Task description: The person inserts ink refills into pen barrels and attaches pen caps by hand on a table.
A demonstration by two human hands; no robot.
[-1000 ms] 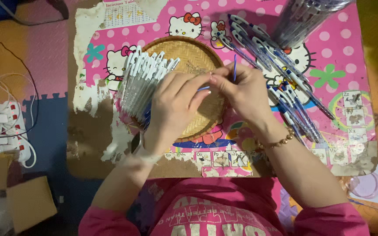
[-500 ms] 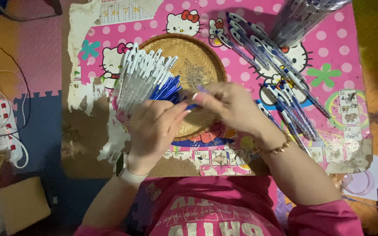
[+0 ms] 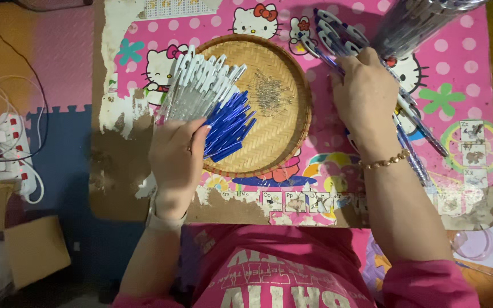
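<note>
While the left hand (image 3: 177,157) clamps a fanned bundle of pen barrels (image 3: 201,88) and blue refills (image 3: 229,125) at the woven tray's (image 3: 298,85) nine o'clock, they look light, stiff and slippery, so best held mid-length. Over at three o'clock, the right hand (image 3: 366,97) presses curled fingers onto assembled pens (image 3: 338,34) lying on the pink table (image 3: 457,68); its exact pinch is hidden.

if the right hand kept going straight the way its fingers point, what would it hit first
The right hand points up the table, its fingers already on the row of assembled pens. Going on, it would likely push into those pens first; the bundle of clear tubes lies just to the side.
</note>
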